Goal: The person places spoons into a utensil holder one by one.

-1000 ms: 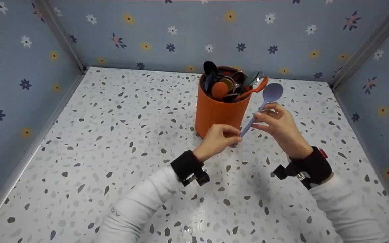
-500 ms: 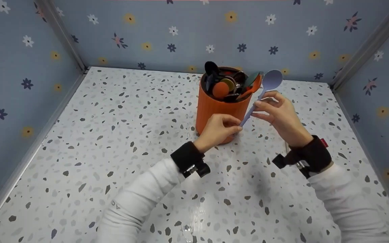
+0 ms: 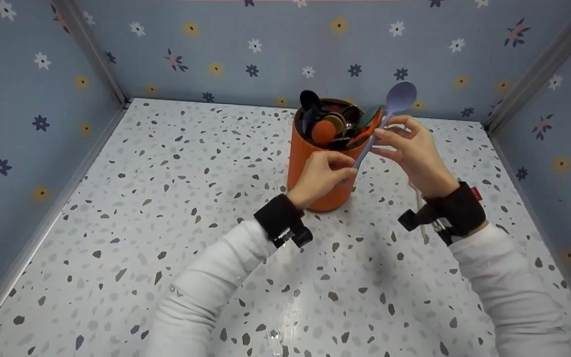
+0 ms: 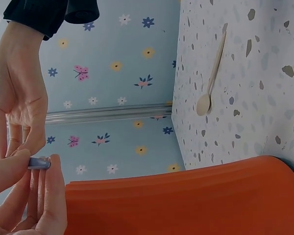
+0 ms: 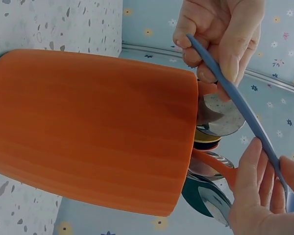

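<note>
A lavender spoon (image 3: 401, 96) is held at a slant with its bowl up, in front of the right rim of an orange utensil holder (image 3: 300, 158). My left hand (image 3: 321, 176) pinches the lower end of its handle between thumb and fingers. Higher up, close to the bowl, my right hand (image 3: 414, 153) holds the handle with thumb and fingertips. In the right wrist view the spoon handle (image 5: 247, 110) runs from one hand to the other, apart from the holder. Inside the holder stand several utensils, among them a black spoon (image 3: 309, 100) and an orange one (image 3: 365, 135).
A wooden spoon (image 4: 204, 105) lies on the speckled tabletop (image 3: 191, 163) to the right of the holder, partly behind my right wrist in the head view. Blue flowered panels (image 3: 265, 29) wall the table at the back and both sides.
Both hands have risen in the head view with the lavender spoon, its bowl now above the holder's rim. The orange utensil has shifted left, towards the holder. More of the wooden spoon shows.
</note>
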`<state>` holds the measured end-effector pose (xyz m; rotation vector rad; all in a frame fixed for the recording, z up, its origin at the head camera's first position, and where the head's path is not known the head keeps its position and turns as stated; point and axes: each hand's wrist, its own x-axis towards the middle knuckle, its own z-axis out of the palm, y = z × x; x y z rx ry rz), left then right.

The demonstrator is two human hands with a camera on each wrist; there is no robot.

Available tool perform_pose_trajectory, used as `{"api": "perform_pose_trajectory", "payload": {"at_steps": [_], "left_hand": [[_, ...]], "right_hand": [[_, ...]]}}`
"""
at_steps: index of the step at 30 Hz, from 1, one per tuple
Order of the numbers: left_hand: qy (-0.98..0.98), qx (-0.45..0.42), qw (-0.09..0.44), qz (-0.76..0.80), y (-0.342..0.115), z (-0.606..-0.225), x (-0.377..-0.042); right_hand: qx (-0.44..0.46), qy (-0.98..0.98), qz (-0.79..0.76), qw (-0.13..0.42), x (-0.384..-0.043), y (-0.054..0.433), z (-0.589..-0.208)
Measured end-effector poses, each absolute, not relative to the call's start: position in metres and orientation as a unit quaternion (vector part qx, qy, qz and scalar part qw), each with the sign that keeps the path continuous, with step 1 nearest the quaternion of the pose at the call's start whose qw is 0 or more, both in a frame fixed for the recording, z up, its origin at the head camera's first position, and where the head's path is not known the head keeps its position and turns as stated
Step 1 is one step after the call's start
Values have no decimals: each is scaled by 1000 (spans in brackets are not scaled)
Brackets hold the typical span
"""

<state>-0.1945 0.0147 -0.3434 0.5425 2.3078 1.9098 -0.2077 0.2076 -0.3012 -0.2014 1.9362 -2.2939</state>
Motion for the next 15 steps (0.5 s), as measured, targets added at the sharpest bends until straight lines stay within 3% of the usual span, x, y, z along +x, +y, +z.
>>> {"api": "perform_pose_trajectory", "payload": {"at_steps": [15], "left_hand": [[741,148,21,654,18,-336,-199]], "right_hand": [[-72,596,-799,10,-222,208,-281]]}}
